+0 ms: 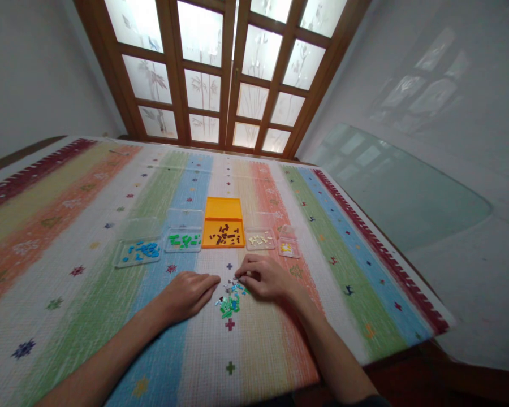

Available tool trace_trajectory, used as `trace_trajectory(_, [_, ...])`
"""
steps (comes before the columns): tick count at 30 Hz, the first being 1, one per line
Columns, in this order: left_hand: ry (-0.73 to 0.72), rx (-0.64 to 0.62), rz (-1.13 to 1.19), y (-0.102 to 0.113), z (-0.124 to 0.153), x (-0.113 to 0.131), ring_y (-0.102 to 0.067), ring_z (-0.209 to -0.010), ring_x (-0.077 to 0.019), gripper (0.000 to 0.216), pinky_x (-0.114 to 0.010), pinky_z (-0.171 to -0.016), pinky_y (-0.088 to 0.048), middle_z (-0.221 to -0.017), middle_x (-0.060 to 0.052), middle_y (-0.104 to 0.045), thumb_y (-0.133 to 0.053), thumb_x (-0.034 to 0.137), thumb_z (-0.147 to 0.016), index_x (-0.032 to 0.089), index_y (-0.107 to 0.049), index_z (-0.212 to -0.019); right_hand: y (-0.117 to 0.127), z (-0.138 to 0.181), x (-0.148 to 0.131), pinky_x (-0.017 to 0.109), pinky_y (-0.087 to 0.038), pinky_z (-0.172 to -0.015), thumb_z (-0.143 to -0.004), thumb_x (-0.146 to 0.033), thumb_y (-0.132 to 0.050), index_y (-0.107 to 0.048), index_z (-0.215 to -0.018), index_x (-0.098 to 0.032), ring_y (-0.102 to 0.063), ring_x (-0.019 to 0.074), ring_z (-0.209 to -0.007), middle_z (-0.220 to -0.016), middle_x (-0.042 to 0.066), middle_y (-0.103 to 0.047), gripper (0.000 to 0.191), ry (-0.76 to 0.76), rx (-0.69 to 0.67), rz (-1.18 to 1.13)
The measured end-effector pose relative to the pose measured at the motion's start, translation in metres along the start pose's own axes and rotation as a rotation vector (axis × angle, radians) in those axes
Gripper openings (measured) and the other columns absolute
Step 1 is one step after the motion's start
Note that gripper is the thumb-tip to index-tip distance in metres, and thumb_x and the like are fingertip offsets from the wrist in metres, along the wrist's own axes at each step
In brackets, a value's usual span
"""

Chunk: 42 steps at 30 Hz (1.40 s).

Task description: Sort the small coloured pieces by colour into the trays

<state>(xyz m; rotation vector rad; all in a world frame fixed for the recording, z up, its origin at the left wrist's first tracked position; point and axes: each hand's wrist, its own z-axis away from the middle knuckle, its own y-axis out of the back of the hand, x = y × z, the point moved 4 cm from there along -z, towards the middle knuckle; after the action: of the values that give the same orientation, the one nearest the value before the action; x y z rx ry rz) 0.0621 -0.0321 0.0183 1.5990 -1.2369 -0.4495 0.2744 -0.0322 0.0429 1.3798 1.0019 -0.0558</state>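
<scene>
A small heap of mixed pieces [229, 305], green, blue, grey and dark, lies on the striped cloth between my hands. My left hand [193, 291] rests palm down to its left, fingers stretched toward the heap and nothing visibly held. On the other side, my right hand [265, 276] has thumb and forefinger pinched close together over the heap's upper edge. Small dark and grey bits show by those fingertips; what the pinch holds is too small to tell.
Behind the hands stand clear boxes of blue pieces [127, 264], green pieces [167, 249], cream pieces [261, 247] and yellow pieces [288, 254]. Among them is an open orange box [223, 208] with dark brown pieces. A striped tablecloth [161, 350] covers the table; wooden glazed doors [231, 73] stand beyond.
</scene>
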Motion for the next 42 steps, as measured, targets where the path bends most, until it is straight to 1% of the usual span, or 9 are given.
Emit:
trace_trajectory(5, [-0.002, -0.004, -0.029, 0.0, 0.0, 0.0, -0.071, -0.064, -0.0179, 0.025, -0.027, -0.06, -0.051, -0.078, -0.005, -0.074, -0.037, 0.021, -0.104, 0.017, -0.062, -0.104, -0.002, -0.001, -0.002, 0.026, -0.048, -0.073, -0.091, -0.017, -0.065, -0.078, -0.096, -0.019, -0.064, 0.0152, -0.08, -0.093, 0.005, -0.068, 0.014, 0.03, -0.013, 0.002])
trace_trajectory(14, [-0.001, -0.022, -0.036, -0.001, -0.001, 0.001, -0.07, -0.062, -0.0177, 0.027, -0.028, -0.06, -0.05, -0.074, -0.003, -0.072, -0.036, 0.021, -0.105, 0.017, -0.062, -0.104, -0.003, 0.0, 0.002, 0.027, -0.049, -0.076, -0.091, -0.019, -0.067, -0.077, -0.102, -0.019, -0.064, 0.0159, -0.084, -0.097, 0.006, -0.068, 0.015, -0.008, -0.056, 0.017])
trace_trajectory(20, [-0.01, -0.026, -0.04, -0.002, 0.0, 0.0, -0.071, -0.063, -0.0191, 0.029, -0.029, -0.06, -0.051, -0.077, -0.003, -0.073, -0.033, 0.022, -0.106, 0.017, -0.061, -0.104, -0.002, 0.0, 0.002, 0.027, -0.048, -0.074, -0.091, -0.019, -0.067, -0.076, -0.101, -0.018, -0.063, 0.0156, -0.083, -0.097, 0.005, -0.067, 0.014, -0.028, -0.095, 0.041])
trace_trajectory(24, [-0.003, -0.031, -0.043, -0.002, 0.0, 0.0, -0.071, -0.064, -0.0194, 0.028, -0.03, -0.061, -0.051, -0.078, -0.004, -0.073, -0.033, 0.022, -0.106, 0.017, -0.061, -0.104, -0.004, -0.001, 0.002, 0.026, -0.047, -0.074, -0.092, -0.017, -0.066, -0.076, -0.098, -0.018, -0.062, 0.0152, -0.082, -0.095, 0.005, -0.067, 0.012, -0.015, -0.09, 0.049])
trace_trajectory(30, [0.005, -0.049, -0.031, -0.002, 0.001, 0.0, -0.071, -0.065, -0.0188, 0.027, -0.029, -0.062, -0.052, -0.079, -0.004, -0.073, -0.035, 0.022, -0.106, 0.017, -0.061, -0.105, -0.005, -0.003, 0.0, 0.027, -0.045, -0.072, -0.091, -0.016, -0.064, -0.074, -0.093, -0.016, -0.062, 0.0156, -0.08, -0.093, 0.006, -0.067, 0.011, -0.024, -0.013, 0.115])
trace_trajectory(33, [0.005, -0.052, -0.031, -0.002, 0.001, 0.0, -0.071, -0.066, -0.0197, 0.027, -0.03, -0.062, -0.052, -0.079, -0.004, -0.073, -0.035, 0.022, -0.106, 0.017, -0.062, -0.106, -0.003, -0.002, 0.001, 0.026, -0.044, -0.07, -0.089, -0.017, -0.065, -0.074, -0.095, -0.016, -0.061, 0.0148, -0.078, -0.092, 0.005, -0.067, 0.011, -0.029, -0.007, 0.093])
trace_trajectory(36, [0.004, -0.049, -0.036, -0.002, 0.0, 0.0, -0.071, -0.065, -0.0196, 0.028, -0.03, -0.061, -0.052, -0.078, -0.004, -0.072, -0.035, 0.022, -0.106, 0.017, -0.062, -0.104, 0.002, 0.0, 0.002, 0.026, -0.043, -0.068, -0.083, -0.015, -0.068, -0.074, -0.098, -0.017, -0.058, 0.0137, -0.073, -0.089, 0.003, -0.066, 0.016, -0.033, 0.008, 0.085])
trace_trajectory(39, [0.0, -0.049, -0.044, -0.002, 0.0, 0.0, -0.07, -0.062, -0.0192, 0.029, -0.03, -0.059, -0.051, -0.075, -0.003, -0.071, -0.035, 0.022, -0.106, 0.016, -0.063, -0.103, 0.007, 0.001, 0.003, 0.026, -0.041, -0.067, -0.076, -0.01, -0.068, -0.074, -0.094, -0.016, -0.055, 0.0131, -0.07, -0.084, 0.002, -0.065, 0.019, -0.034, 0.028, 0.097])
trace_trajectory(42, [0.001, -0.045, -0.046, -0.003, 0.0, 0.0, -0.07, -0.063, -0.0187, 0.028, -0.029, -0.059, -0.05, -0.076, -0.004, -0.072, -0.035, 0.021, -0.105, 0.017, -0.063, -0.104, 0.007, 0.001, 0.005, 0.025, -0.04, -0.066, -0.076, -0.009, -0.066, -0.073, -0.089, -0.015, -0.055, 0.0129, -0.069, -0.082, 0.002, -0.064, 0.016, -0.053, 0.029, 0.095])
